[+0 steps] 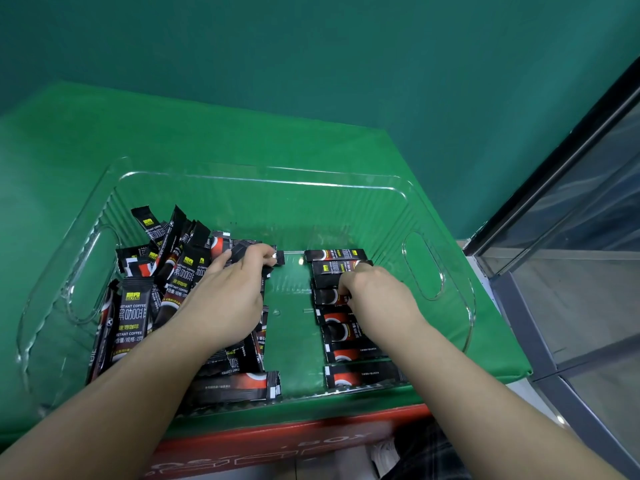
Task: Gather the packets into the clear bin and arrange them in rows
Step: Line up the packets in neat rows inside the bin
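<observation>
Both hands are down inside the clear, ribbed plastic bin with cut-out handles (424,268), which sits on the green-covered bench (86,140). The black instant-coffee stick packets with red and yellow print are all in it: a loose heap (156,282) fills the left half, some packets tipped up against one another, while a neat column of flat packets (343,327) runs front to back on the right, with bare floor between.

The left hand (228,299) reaches across the heap, its fingers (258,254) curled around the end of one black packet (278,258) at the far edge. The right hand (374,292) rests on the column, fingertips pinching a packet (327,297) in the row.

From here, the job looks like row-building. I'd square the pinched packet flush with its neighbours first, all ends in line, then lay the left hand's packet down parallel, starting a second column in the gap. Lifting packets singly off the heap should keep the finished row undisturbed.
</observation>
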Demonstrator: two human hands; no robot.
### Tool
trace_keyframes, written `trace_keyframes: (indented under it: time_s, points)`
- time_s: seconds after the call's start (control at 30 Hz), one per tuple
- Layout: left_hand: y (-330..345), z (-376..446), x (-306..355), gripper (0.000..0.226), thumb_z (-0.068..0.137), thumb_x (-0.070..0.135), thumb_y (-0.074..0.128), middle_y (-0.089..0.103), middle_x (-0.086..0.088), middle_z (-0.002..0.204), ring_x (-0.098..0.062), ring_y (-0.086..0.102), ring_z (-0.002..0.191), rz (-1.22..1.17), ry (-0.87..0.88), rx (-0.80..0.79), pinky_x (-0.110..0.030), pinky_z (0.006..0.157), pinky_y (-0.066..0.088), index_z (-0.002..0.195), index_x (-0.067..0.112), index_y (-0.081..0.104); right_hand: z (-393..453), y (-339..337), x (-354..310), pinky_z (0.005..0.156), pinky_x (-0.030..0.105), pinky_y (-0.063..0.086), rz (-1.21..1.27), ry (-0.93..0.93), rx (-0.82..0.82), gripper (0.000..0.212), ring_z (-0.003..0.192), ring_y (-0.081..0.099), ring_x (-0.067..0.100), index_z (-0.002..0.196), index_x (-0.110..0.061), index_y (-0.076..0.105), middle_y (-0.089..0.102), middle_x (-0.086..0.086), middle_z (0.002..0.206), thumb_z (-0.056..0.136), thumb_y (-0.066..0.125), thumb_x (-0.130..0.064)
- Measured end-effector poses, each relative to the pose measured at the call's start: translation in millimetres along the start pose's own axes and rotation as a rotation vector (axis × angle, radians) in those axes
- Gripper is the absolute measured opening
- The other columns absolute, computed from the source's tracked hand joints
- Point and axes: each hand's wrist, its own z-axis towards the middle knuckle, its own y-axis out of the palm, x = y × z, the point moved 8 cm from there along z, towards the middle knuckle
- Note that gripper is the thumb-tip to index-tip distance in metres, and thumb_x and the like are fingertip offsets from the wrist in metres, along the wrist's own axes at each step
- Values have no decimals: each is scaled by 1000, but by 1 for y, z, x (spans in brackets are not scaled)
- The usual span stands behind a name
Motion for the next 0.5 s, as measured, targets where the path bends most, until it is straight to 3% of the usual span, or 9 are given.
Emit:
trace_keyframes:
  time_s: [0.13,0.3,0.43,0.5]
  points:
    - [-1,0,0,59,89,-2,41,36,5,148,-5,34,135,-43,1,26,-32,120,4,139,15,15,4,-7,-11,78,31,46,196,-29,8,19,104,53,23,106,-16,65,58,4,109,87,61,-13]
    - [-8,-2,0,54,88,-1,45,43,3,134,-12,36,130,-113,-54,79,-29,116,19,135,13,24,30,0,-36,94,31,46,457,17,-62,35,107,60,22,123,-12,60,65,5,116,89,63,-21]
    - [-12,-3,-3,47,88,2,48,42,10,113,-14,42,118,-140,-78,119,-28,102,33,130,15,30,61,2,-41,92,27,43,693,147,-35,38,109,59,22,127,-7,57,64,7,120,92,60,-21]
    - [-14,-4,-4,45,89,3,48,43,11,110,-13,43,115,-148,-81,136,-28,100,35,128,16,32,74,6,-43,88,26,44,774,216,-33,32,106,60,23,120,-6,62,66,9,115,91,62,-22]
